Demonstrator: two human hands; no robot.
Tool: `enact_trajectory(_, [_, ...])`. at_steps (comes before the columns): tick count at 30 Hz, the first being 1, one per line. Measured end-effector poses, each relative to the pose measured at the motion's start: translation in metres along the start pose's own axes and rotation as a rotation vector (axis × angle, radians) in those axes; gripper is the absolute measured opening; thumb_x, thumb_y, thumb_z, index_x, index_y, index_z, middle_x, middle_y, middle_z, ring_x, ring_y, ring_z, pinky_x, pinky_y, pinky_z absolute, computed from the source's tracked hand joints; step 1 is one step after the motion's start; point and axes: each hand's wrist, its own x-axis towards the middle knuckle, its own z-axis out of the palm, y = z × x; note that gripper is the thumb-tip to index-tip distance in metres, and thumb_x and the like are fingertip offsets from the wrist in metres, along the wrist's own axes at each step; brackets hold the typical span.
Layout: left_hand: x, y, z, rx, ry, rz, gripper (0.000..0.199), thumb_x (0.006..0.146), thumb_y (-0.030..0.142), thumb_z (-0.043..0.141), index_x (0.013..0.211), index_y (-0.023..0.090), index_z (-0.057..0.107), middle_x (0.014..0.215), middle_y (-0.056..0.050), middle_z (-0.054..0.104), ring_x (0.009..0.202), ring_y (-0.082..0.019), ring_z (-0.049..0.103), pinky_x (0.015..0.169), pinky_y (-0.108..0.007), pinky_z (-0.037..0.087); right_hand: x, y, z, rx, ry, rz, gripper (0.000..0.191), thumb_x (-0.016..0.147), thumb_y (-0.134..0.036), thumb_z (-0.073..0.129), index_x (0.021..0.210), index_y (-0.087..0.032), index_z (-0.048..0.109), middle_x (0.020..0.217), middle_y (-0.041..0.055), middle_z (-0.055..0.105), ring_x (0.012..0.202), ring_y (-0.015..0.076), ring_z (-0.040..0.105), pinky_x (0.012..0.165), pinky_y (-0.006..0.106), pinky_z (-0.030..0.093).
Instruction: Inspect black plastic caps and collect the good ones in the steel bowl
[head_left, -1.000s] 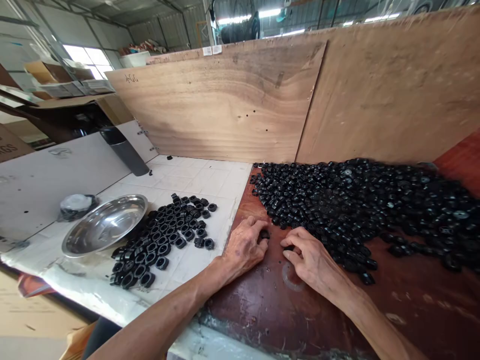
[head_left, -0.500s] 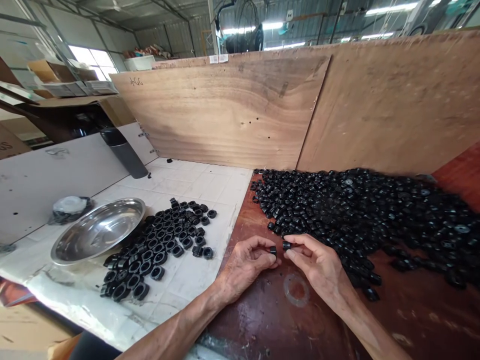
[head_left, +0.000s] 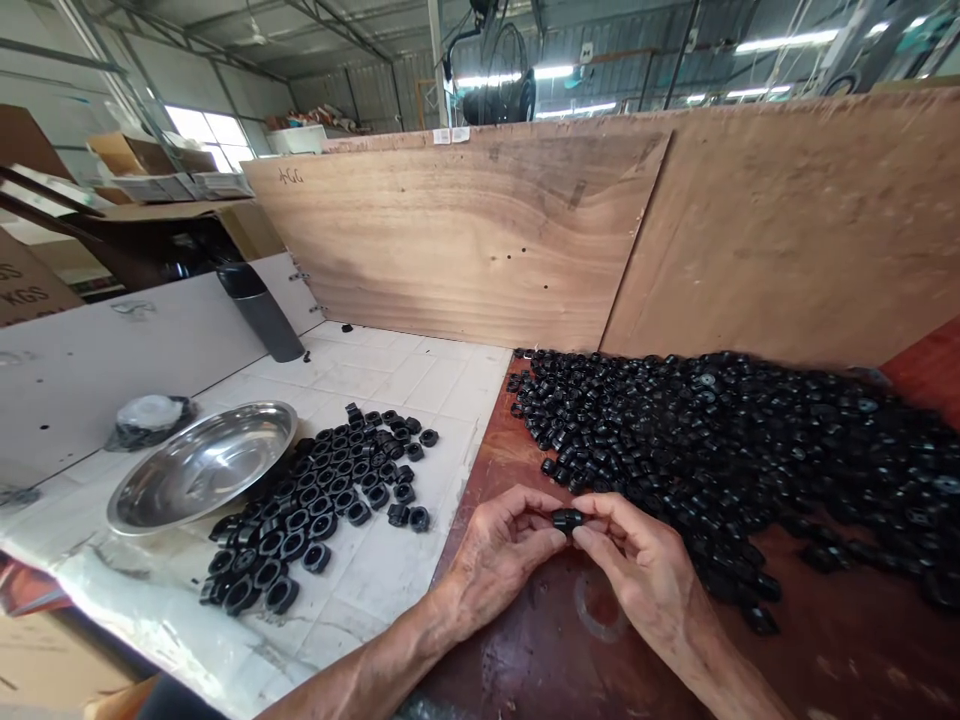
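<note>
Black plastic pieces (head_left: 568,519) are pinched between the fingertips of the left hand (head_left: 501,555) and the right hand (head_left: 645,565), just above the reddish-brown board (head_left: 525,640). Both hands are curled closed on the pieces; whether one part or two pressed together is held cannot be told. A large heap of black parts (head_left: 750,450) is spread to the right, its far edge cut off. A smaller sorted group (head_left: 322,500) is laid on the white tiled surface (head_left: 390,560) beside a steel bowl (head_left: 202,465). Plywood panels (head_left: 465,240) are stood behind, under a warehouse roof.
</note>
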Motion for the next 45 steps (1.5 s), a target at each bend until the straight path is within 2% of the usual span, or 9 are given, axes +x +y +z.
enact_trajectory(13, [0.001, 0.004, 0.002, -0.075, -0.023, 0.102, 0.026, 0.085, 0.028, 0.076, 0.106, 0.016, 0.067, 0.105, -0.007, 0.067, 0.094, -0.016, 0.063, 0.089, -0.029, 0.050, 0.006, -0.022, -0.004, 0.290, -0.062, 0.162, 0.028, 0.083, -0.038, 0.069, 0.103, -0.017, 0.064, 0.094, 0.0044, 0.070, 0.084, 0.0148, 0.067, 0.077, 0.022, 0.056])
enact_trajectory(22, [-0.002, 0.005, 0.005, 0.074, -0.024, 0.245, 0.019, 0.089, 0.025, 0.070, 0.105, 0.015, 0.067, 0.106, -0.007, 0.066, 0.093, -0.016, 0.066, 0.087, -0.030, 0.054, -0.003, -0.015, 0.002, -0.004, 0.072, -0.097, 0.025, 0.095, -0.038, 0.060, 0.113, -0.019, 0.062, 0.091, 0.0023, 0.068, 0.071, 0.0116, 0.066, 0.068, 0.021, 0.055])
enact_trajectory(29, [-0.003, 0.007, 0.006, -0.038, -0.048, 0.169, 0.022, 0.089, 0.026, 0.071, 0.107, 0.013, 0.065, 0.107, -0.009, 0.068, 0.097, -0.019, 0.066, 0.091, -0.034, 0.053, -0.003, -0.013, -0.003, -0.174, 0.044, -0.280, 0.017, 0.099, -0.029, 0.056, 0.113, -0.022, 0.062, 0.090, -0.0009, 0.067, 0.077, 0.0096, 0.065, 0.073, 0.019, 0.050])
enact_trajectory(31, [-0.004, 0.007, 0.006, -0.021, -0.049, 0.161, 0.023, 0.089, 0.027, 0.070, 0.107, 0.013, 0.065, 0.104, -0.008, 0.068, 0.095, -0.018, 0.065, 0.090, -0.033, 0.053, -0.002, -0.014, -0.004, -0.207, 0.035, -0.319, 0.012, 0.100, -0.027, 0.054, 0.102, -0.021, 0.065, 0.079, -0.0023, 0.063, 0.068, 0.0086, 0.060, 0.068, 0.020, 0.046])
enact_trajectory(34, [-0.005, 0.009, 0.007, 0.042, -0.042, 0.153, 0.021, 0.088, 0.024, 0.070, 0.106, 0.013, 0.066, 0.102, -0.006, 0.067, 0.092, -0.015, 0.064, 0.087, -0.028, 0.052, -0.002, -0.015, -0.002, -0.300, 0.105, -0.389, 0.038, 0.104, -0.028, 0.048, 0.068, -0.017, 0.054, 0.059, -0.0030, 0.049, 0.053, 0.0074, 0.046, 0.057, 0.023, 0.037])
enact_trajectory(36, [-0.004, 0.009, 0.007, 0.039, -0.033, 0.149, 0.022, 0.088, 0.024, 0.070, 0.107, 0.013, 0.066, 0.102, -0.007, 0.067, 0.093, -0.015, 0.063, 0.087, -0.028, 0.052, -0.002, -0.015, 0.000, -0.307, 0.134, -0.375, 0.040, 0.105, -0.030, 0.043, 0.069, -0.017, 0.055, 0.059, -0.0024, 0.048, 0.054, 0.0081, 0.046, 0.059, 0.023, 0.037])
enact_trajectory(39, [-0.002, 0.007, 0.005, 0.019, -0.023, 0.140, 0.025, 0.090, 0.028, 0.068, 0.110, 0.012, 0.065, 0.106, -0.010, 0.068, 0.095, -0.018, 0.064, 0.090, -0.033, 0.051, -0.005, -0.016, 0.003, -0.262, 0.089, -0.289, 0.025, 0.103, -0.033, 0.047, 0.109, -0.018, 0.067, 0.081, 0.0005, 0.062, 0.073, 0.0105, 0.058, 0.073, 0.022, 0.043])
enact_trajectory(43, [-0.003, 0.003, -0.002, 0.115, 0.021, 0.107, 0.025, 0.091, 0.031, 0.068, 0.110, 0.015, 0.065, 0.105, -0.007, 0.067, 0.095, -0.017, 0.063, 0.089, -0.029, 0.050, -0.009, -0.015, 0.008, -0.306, 0.050, -0.166, 0.040, 0.099, -0.043, 0.055, 0.068, -0.018, 0.055, 0.063, -0.0012, 0.051, 0.060, 0.0103, 0.047, 0.062, 0.026, 0.035])
enact_trajectory(45, [-0.004, 0.002, -0.005, 0.150, 0.039, 0.098, 0.025, 0.090, 0.034, 0.069, 0.110, 0.018, 0.066, 0.107, -0.005, 0.066, 0.098, -0.016, 0.062, 0.090, -0.027, 0.050, -0.011, -0.018, 0.009, -0.262, 0.054, -0.102, 0.036, 0.097, -0.046, 0.058, 0.074, -0.018, 0.055, 0.063, -0.0021, 0.052, 0.059, 0.0103, 0.047, 0.060, 0.025, 0.034])
